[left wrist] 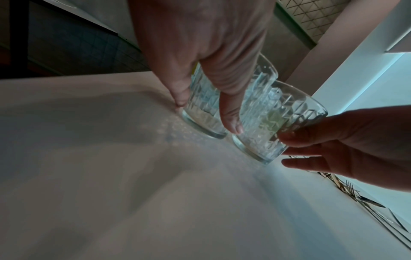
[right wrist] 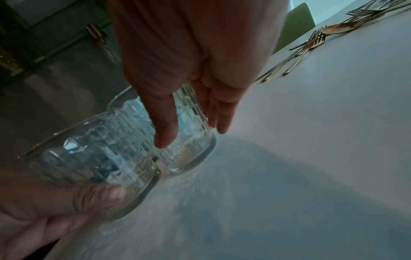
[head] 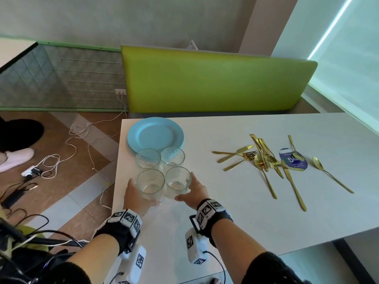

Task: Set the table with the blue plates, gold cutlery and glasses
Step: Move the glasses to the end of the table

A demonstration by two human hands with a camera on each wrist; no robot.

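Observation:
Four clear patterned glasses stand in a square at the table's left end. My left hand grips the near left glass, thumb on one side and fingers on the other, as the left wrist view shows for that hand and glass. My right hand grips the near right glass; in the right wrist view the hand flanks that glass. Both glasses rest on the table. Behind them lies a stack of blue plates. Gold cutlery lies in a loose pile to the right.
The white table has its left edge just beside my left hand. A green bench back runs behind the table. A blue round sticker sits under some of the cutlery. Cables and a power strip lie on the floor to the left.

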